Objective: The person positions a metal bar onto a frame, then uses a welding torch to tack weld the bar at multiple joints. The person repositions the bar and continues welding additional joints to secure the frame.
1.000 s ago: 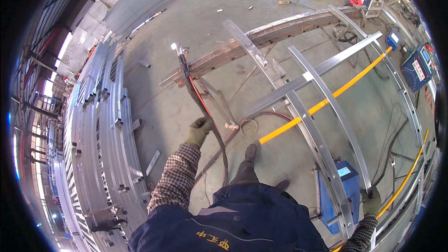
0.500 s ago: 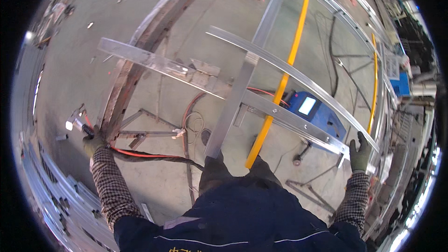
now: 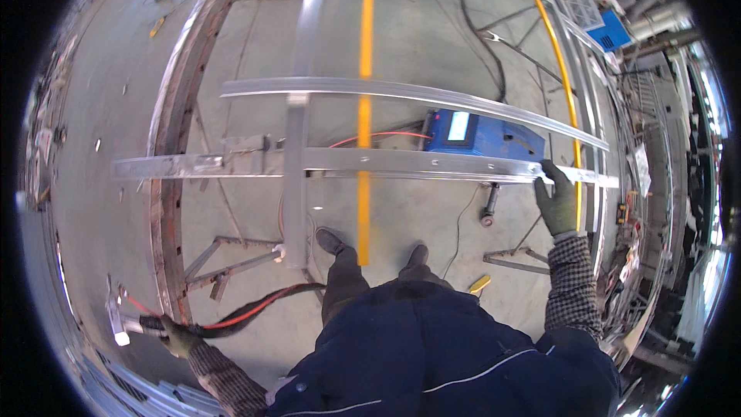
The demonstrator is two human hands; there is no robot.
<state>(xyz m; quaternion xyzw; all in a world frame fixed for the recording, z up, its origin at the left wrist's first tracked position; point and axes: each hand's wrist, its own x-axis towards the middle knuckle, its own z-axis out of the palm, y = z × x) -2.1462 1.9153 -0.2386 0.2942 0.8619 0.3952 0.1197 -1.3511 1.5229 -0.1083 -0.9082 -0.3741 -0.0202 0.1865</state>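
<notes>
My gloved left hand, low at the left, is closed around the grip of a welding gun with a silver head. A black-sleeved cable with a red hose trails from it toward my feet. On the right, my gloved right hand rests at the near metal bar, its fingers stretched over the edge and thumb apart. This bar crosses a lengthwise metal profile. A second crossbar lies farther off, and a yellow bar runs lengthwise beside the profile.
A blue machine with a lit screen stands on the floor behind the near bar. A rusty beam runs along the left. An angle grinder and a yellow object lie on the floor. Another yellow bar runs at the right.
The view has turned and shifted, so the bars now lie more level. My left hand has come lower with the welding gun. My right hand has moved onto the near bar.
</notes>
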